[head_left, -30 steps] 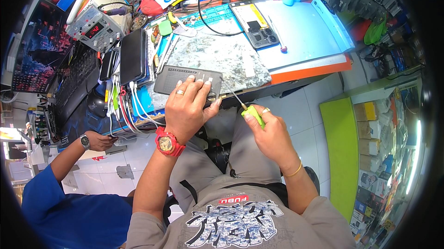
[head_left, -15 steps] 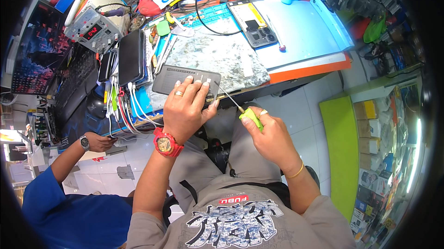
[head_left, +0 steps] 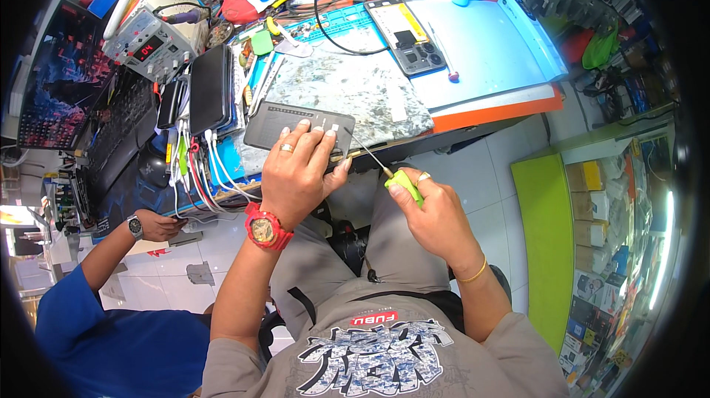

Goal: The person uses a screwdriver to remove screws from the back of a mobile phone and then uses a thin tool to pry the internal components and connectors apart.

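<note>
A dark grey flat rectangular panel [head_left: 270,126] with rounded corners lies at the near edge of the bench mat; its exact kind is unclear. My left hand [head_left: 303,169] presses on it from above, fingers across its top and thumb at the near right edge, so part of it is hidden. In my right hand [head_left: 436,217] is a thin-shafted screwdriver [head_left: 399,183] with a bright green handle. The shaft slants up to the left, its tip at the panel's right end. Whether the tip touches the panel is hard to make out.
An opened phone [head_left: 403,43] and a red-tipped thin tool [head_left: 452,75] lie beyond the mat [head_left: 333,87]. Left of it are a black phone [head_left: 211,91], white cables [head_left: 214,154] and a power supply [head_left: 151,46]. A co-worker's hand [head_left: 159,226] is at lower left.
The view has shifted very slightly. Both hands, the panel and the screwdriver keep nearly the same places.
</note>
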### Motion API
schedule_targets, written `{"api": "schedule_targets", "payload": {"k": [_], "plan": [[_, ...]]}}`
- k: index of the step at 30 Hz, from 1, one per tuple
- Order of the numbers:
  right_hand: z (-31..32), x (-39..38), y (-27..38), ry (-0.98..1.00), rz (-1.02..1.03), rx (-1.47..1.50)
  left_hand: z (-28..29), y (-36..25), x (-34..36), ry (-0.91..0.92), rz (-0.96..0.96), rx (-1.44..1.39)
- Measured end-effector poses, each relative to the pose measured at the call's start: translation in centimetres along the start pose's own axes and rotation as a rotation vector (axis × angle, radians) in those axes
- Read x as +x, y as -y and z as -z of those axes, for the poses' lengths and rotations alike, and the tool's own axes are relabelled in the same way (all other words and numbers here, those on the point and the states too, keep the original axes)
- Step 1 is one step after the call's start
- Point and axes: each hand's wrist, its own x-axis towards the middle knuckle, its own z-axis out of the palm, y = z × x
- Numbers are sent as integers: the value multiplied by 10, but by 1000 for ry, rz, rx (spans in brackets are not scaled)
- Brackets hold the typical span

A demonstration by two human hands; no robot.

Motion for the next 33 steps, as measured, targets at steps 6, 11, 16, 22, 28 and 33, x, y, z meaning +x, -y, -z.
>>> {"api": "schedule_targets", "payload": {"k": [6,11,16,22,28,33], "plan": [[1,1,2,8,-18,-5,0,0,0,-7,-1,5],[0,3,0,-2,-18,-14,1,0,1,-6,1,-1],[0,3,0,-1,-28,-3,1,-1,1,-13,6,-6],[0,4,1,-19,-62,22,1,-1,1,-7,7,-6],[13,6,2,-5,-84,-8,0,-1,1,-7,15,-8],[7,0,-6,7,-16,-39,0,1,-2,2,3,-26]]}}
